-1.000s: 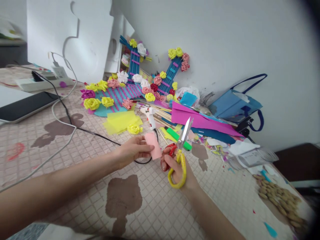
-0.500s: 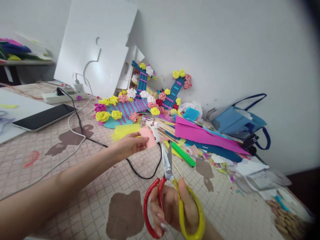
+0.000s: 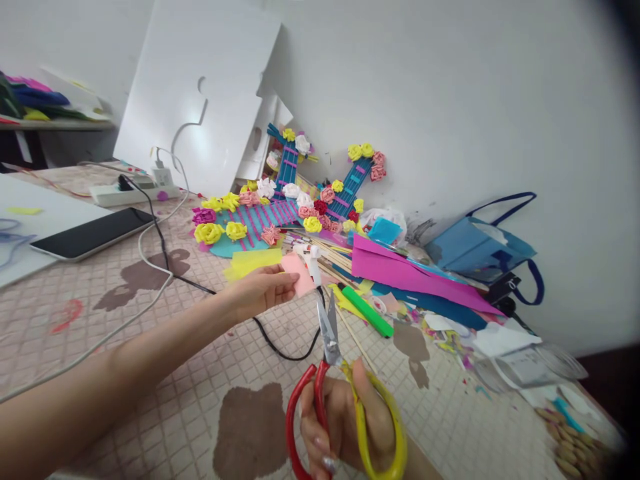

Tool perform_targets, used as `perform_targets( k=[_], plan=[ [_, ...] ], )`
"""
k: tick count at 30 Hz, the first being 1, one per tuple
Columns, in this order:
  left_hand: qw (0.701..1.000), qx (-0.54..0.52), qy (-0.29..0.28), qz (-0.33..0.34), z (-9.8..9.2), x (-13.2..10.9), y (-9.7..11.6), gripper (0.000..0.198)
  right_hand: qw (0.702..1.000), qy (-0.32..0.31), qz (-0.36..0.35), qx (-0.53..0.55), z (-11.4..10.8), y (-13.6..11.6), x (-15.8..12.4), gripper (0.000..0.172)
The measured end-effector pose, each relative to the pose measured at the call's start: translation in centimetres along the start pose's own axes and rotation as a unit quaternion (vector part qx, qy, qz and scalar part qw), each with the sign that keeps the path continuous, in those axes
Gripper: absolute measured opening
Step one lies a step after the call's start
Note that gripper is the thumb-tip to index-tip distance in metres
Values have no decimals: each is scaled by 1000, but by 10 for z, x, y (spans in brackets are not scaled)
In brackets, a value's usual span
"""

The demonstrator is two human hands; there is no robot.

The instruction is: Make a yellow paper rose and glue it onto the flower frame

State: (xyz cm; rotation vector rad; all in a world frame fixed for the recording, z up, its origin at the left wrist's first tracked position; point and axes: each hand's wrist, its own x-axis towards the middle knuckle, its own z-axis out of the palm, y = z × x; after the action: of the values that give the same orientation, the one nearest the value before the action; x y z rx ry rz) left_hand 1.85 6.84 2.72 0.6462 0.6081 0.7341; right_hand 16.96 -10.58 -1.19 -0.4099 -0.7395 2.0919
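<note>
Between the thumb and fingers of my left hand [image 3: 267, 291] is a piece of pink paper [image 3: 299, 275]. My right hand [image 3: 345, 423] grips a pair of scissors [image 3: 330, 333] with one red and one yellow handle; the blades are slightly apart and point up, a little below and right of the paper. Behind the paper lies a white glue gun [image 3: 311, 262] with a black cord. Yellow paper sheets [image 3: 254, 262] lie to the left of the pink piece. A green marker [image 3: 367, 311] rests right of the blades.
Ladder-like pieces with paper flowers [image 3: 260, 220] stand at the back. Magenta paper [image 3: 415, 277], thin wooden sticks and scraps spread to the right, near a blue bag [image 3: 480, 247]. At left are a dark tablet [image 3: 95, 233], a power strip [image 3: 125, 193] and trailing cables.
The scissors have tilted slightly left, and their blades are a little closer together. The pink paper has shifted slightly in my left hand. The whole view has moved a little.
</note>
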Motion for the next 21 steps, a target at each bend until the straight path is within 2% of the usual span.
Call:
perform_targets(
  k=[12,21],
  plan=[
    [1000,8,-19,3,-2,0,-4,12,1000,6,12,16,3,-1,0,83],
    [995,74,-68,14,4,-6,-7,31,999,-8,29,33,2,-3,-1,80]
  ],
)
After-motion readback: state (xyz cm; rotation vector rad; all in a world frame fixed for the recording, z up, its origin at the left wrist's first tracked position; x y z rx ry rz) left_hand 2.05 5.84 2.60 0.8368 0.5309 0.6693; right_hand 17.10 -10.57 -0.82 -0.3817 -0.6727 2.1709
